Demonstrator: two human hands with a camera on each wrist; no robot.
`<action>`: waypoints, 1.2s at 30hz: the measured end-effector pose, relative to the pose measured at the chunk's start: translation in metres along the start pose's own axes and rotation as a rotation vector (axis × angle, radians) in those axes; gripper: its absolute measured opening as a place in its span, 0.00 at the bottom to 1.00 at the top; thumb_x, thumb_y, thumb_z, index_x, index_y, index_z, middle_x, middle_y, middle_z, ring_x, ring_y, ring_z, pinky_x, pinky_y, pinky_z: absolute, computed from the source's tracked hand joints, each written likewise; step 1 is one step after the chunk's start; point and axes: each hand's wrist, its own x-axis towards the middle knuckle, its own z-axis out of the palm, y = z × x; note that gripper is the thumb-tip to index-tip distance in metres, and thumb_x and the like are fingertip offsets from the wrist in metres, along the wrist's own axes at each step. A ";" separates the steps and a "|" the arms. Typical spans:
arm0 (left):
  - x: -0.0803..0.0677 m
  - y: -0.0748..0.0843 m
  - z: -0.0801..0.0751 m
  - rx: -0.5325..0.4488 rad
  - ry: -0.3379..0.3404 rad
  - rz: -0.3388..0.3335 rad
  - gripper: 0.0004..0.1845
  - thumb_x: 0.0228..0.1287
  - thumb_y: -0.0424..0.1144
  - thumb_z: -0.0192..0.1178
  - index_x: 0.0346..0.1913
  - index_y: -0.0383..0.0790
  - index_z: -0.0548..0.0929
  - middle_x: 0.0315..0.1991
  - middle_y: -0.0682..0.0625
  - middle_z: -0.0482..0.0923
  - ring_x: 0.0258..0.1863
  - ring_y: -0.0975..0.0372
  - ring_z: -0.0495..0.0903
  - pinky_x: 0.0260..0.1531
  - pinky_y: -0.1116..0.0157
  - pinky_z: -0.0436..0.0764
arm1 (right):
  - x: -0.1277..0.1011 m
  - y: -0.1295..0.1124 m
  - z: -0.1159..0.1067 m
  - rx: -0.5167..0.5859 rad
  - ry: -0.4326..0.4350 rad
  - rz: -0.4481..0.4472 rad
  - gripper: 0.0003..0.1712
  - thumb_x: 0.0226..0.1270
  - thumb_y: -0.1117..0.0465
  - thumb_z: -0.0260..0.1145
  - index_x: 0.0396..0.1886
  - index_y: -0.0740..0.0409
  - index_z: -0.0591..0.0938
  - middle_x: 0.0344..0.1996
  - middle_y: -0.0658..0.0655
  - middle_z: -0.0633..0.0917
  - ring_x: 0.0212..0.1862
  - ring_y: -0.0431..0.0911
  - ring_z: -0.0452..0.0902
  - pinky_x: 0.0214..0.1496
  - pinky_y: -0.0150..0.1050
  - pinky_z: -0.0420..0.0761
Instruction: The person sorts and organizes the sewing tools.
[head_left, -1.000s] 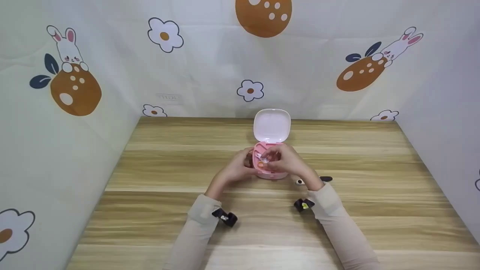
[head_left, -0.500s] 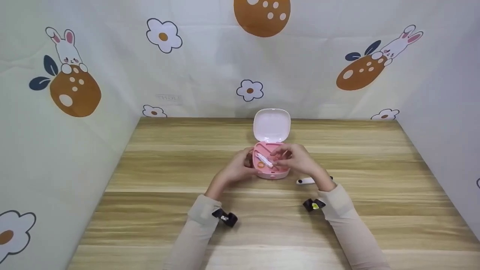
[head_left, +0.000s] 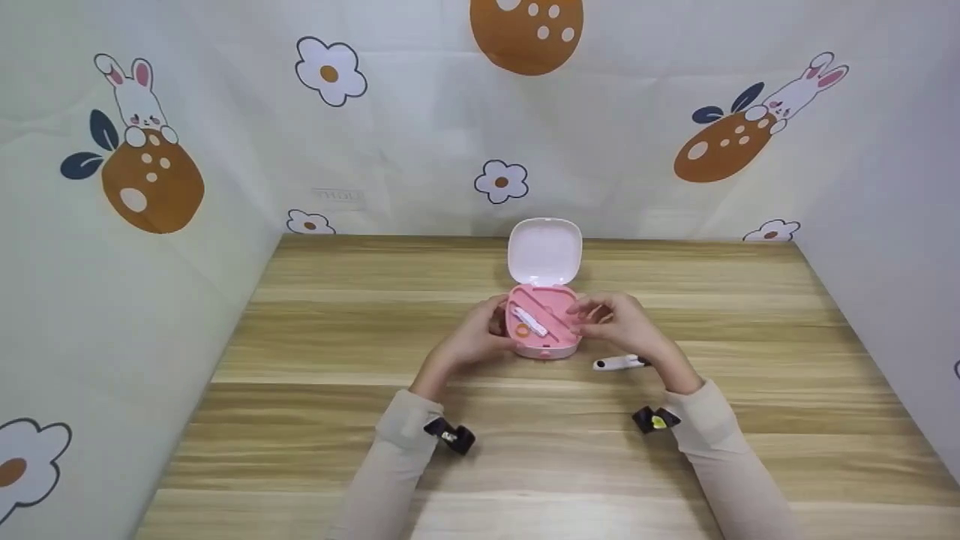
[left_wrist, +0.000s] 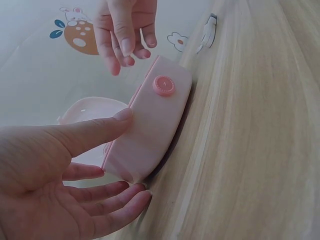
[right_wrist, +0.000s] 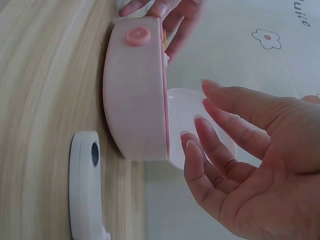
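Note:
A pink box point(head_left: 546, 351) stands on the table with its pale lid point(head_left: 544, 251) tilted up at the back. My left hand point(head_left: 474, 330) holds its left side, the thumb on the front and the fingers against the side in the left wrist view. Inside the pink tray lie a slim white piece point(head_left: 530, 321), its kind too small to tell, and an orange ring point(head_left: 523, 330). Over the box's right edge hovers my right hand point(head_left: 619, 324). Its fingers are loosely bent and apart, with nothing between them, as the right wrist view point(right_wrist: 255, 150) shows.
A white-handled tool point(head_left: 617, 363) with a dark oval spot lies on the wooden table point(head_left: 360, 420), right of the box and partly under the right forearm. Behind the table hangs a printed cloth point(head_left: 420, 135). Each wrist carries a black camera mount point(head_left: 450, 435).
My right hand has drawn back rightward from inside the tray, uncovering the white piece and a diagonal groove. The left hand and the box have stayed in place.

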 end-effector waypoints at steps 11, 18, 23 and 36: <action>0.000 0.000 0.000 -0.028 -0.009 -0.001 0.43 0.61 0.23 0.71 0.77 0.21 0.61 0.60 0.29 0.76 0.58 0.43 0.81 0.62 0.50 0.83 | -0.021 0.011 -0.014 0.015 0.024 0.053 0.17 0.64 0.71 0.75 0.50 0.77 0.86 0.43 0.72 0.88 0.39 0.43 0.82 0.38 0.30 0.85; 0.000 0.000 0.002 -0.030 -0.007 -0.012 0.44 0.61 0.24 0.72 0.77 0.23 0.61 0.61 0.28 0.76 0.59 0.43 0.81 0.63 0.50 0.83 | -0.033 0.017 -0.021 -0.016 0.025 0.056 0.15 0.66 0.69 0.73 0.48 0.77 0.85 0.44 0.71 0.88 0.41 0.44 0.83 0.44 0.31 0.84; 0.000 -0.001 0.001 -0.018 -0.004 -0.019 0.44 0.61 0.24 0.72 0.78 0.23 0.61 0.60 0.29 0.76 0.58 0.43 0.81 0.60 0.54 0.85 | -0.040 0.020 -0.024 -0.022 0.011 0.083 0.16 0.68 0.68 0.72 0.51 0.76 0.85 0.47 0.71 0.88 0.46 0.49 0.83 0.50 0.35 0.84; 0.000 0.001 0.001 -0.006 -0.012 -0.021 0.43 0.63 0.25 0.71 0.78 0.24 0.62 0.63 0.30 0.75 0.62 0.44 0.79 0.64 0.51 0.83 | -0.052 0.030 -0.026 -0.029 0.000 0.097 0.16 0.69 0.68 0.72 0.51 0.77 0.85 0.46 0.71 0.89 0.44 0.47 0.83 0.47 0.33 0.83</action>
